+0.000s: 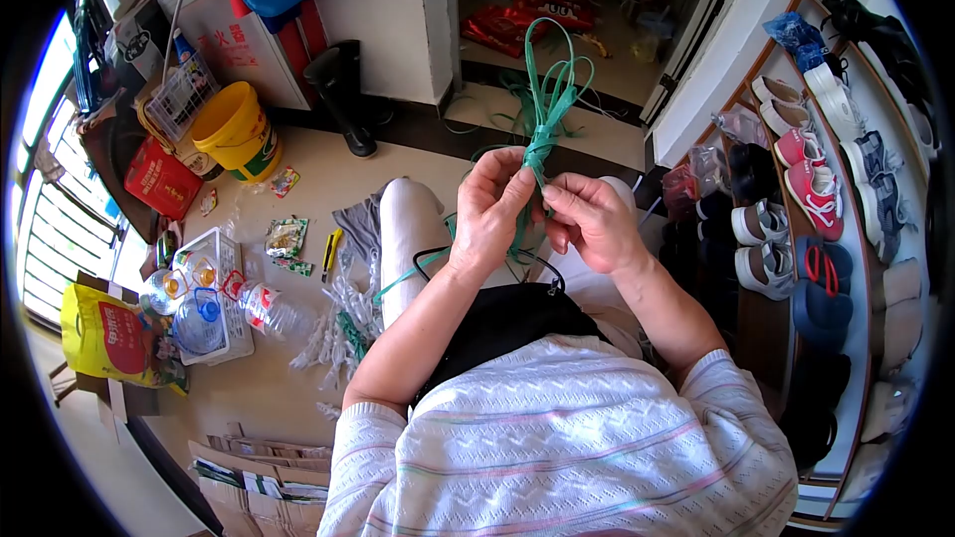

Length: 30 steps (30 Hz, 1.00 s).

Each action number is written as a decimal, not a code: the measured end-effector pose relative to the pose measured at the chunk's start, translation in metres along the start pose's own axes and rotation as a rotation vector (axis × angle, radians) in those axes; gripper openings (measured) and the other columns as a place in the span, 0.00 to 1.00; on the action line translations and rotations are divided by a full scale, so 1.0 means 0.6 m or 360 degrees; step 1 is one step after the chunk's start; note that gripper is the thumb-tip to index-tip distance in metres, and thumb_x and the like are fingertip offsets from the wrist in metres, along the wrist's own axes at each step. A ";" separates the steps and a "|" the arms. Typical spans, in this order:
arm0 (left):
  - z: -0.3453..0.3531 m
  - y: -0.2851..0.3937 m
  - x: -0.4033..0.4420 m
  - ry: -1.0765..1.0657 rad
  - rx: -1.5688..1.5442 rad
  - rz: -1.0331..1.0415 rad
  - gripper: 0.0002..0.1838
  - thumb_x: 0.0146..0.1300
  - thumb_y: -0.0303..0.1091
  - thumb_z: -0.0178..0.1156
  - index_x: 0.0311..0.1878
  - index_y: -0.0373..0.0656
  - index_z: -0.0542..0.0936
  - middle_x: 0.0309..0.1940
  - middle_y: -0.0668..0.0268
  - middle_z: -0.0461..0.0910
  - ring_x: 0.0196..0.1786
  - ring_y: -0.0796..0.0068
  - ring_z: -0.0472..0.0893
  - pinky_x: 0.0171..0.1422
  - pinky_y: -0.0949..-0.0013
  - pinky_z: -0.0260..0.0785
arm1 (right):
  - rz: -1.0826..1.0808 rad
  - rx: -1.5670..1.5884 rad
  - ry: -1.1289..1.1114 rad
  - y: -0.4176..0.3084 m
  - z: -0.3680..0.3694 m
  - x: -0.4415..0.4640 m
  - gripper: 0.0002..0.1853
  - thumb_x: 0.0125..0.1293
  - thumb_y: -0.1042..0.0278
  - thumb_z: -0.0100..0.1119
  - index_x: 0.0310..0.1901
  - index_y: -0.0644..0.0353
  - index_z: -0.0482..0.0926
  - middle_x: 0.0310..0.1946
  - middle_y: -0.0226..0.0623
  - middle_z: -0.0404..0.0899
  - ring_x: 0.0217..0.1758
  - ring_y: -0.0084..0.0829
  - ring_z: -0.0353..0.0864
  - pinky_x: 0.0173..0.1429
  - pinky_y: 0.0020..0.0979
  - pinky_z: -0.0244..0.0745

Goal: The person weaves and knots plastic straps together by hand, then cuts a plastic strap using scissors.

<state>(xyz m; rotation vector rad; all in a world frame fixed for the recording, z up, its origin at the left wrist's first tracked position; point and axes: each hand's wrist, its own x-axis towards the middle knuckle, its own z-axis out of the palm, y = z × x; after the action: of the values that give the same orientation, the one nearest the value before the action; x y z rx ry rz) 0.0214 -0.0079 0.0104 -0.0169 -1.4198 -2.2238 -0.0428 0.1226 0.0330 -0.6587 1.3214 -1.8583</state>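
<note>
A bundle of green plastic strapping stands upright between my hands, wound tight in its middle, with long loops rising at the top. My left hand has its thumb and fingers closed around the lower part of the bundle. Just to the right, my right hand pinches at the bundle's base; its thumb and forefinger meet by the strapping there. Loose green strands hang below the hands over my lap. Behind the bundle, more green strapping lies on the floor by the doorway.
Shoes fill a rack on the right. To the left are a yellow bucket, a white basket with plastic bottles, a yellow-handled cutter and a heap of whitish strips. Flattened cardboard lies at lower left. Black boots stand by the wall.
</note>
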 end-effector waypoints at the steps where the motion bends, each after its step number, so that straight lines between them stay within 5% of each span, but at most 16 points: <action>1: 0.001 -0.006 0.001 0.0018 0.0020 0.0074 0.10 0.64 0.29 0.55 0.46 0.36 0.71 0.33 0.68 0.76 0.27 0.83 0.73 0.31 0.78 0.67 | -0.0035 0.0019 0.0005 0.004 0.001 -0.001 0.10 0.65 0.64 0.54 0.33 0.62 0.75 0.22 0.31 0.73 0.16 0.19 0.68 0.19 0.20 0.64; 8: 0.000 -0.009 -0.005 0.0060 0.0488 0.0393 0.11 0.62 0.22 0.54 0.48 0.37 0.70 0.33 0.67 0.76 0.33 0.85 0.74 0.34 0.81 0.67 | -0.0140 0.0116 0.0124 0.016 0.011 0.002 0.11 0.65 0.63 0.55 0.33 0.63 0.75 0.19 0.28 0.70 0.16 0.18 0.68 0.19 0.19 0.64; 12: 0.006 -0.003 -0.013 0.0083 0.0972 0.0533 0.10 0.61 0.21 0.53 0.46 0.36 0.71 0.26 0.70 0.75 0.24 0.88 0.71 0.27 0.81 0.65 | -0.0181 0.0155 0.0231 0.009 0.024 -0.001 0.10 0.65 0.64 0.55 0.32 0.62 0.75 0.18 0.26 0.67 0.16 0.19 0.66 0.20 0.20 0.64; 21: 0.006 0.009 -0.008 0.0010 0.0410 0.0195 0.10 0.63 0.22 0.53 0.48 0.38 0.71 0.36 0.69 0.75 0.36 0.86 0.73 0.38 0.82 0.66 | -0.0138 0.0063 0.0071 0.002 0.016 -0.007 0.09 0.64 0.66 0.55 0.28 0.62 0.74 0.17 0.26 0.68 0.16 0.17 0.66 0.20 0.21 0.64; 30: 0.003 -0.003 -0.010 0.0002 0.0211 0.0199 0.11 0.63 0.23 0.53 0.49 0.40 0.70 0.35 0.69 0.75 0.36 0.86 0.72 0.40 0.81 0.66 | -0.0126 0.0160 0.0219 0.011 0.021 -0.008 0.09 0.63 0.67 0.55 0.28 0.61 0.73 0.14 0.24 0.64 0.14 0.19 0.65 0.19 0.23 0.67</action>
<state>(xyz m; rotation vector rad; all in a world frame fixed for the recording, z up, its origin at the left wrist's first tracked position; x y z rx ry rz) 0.0255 -0.0031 0.0083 -0.0580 -1.5200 -2.0257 -0.0287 0.1185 0.0313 -0.5458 1.2949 -2.0513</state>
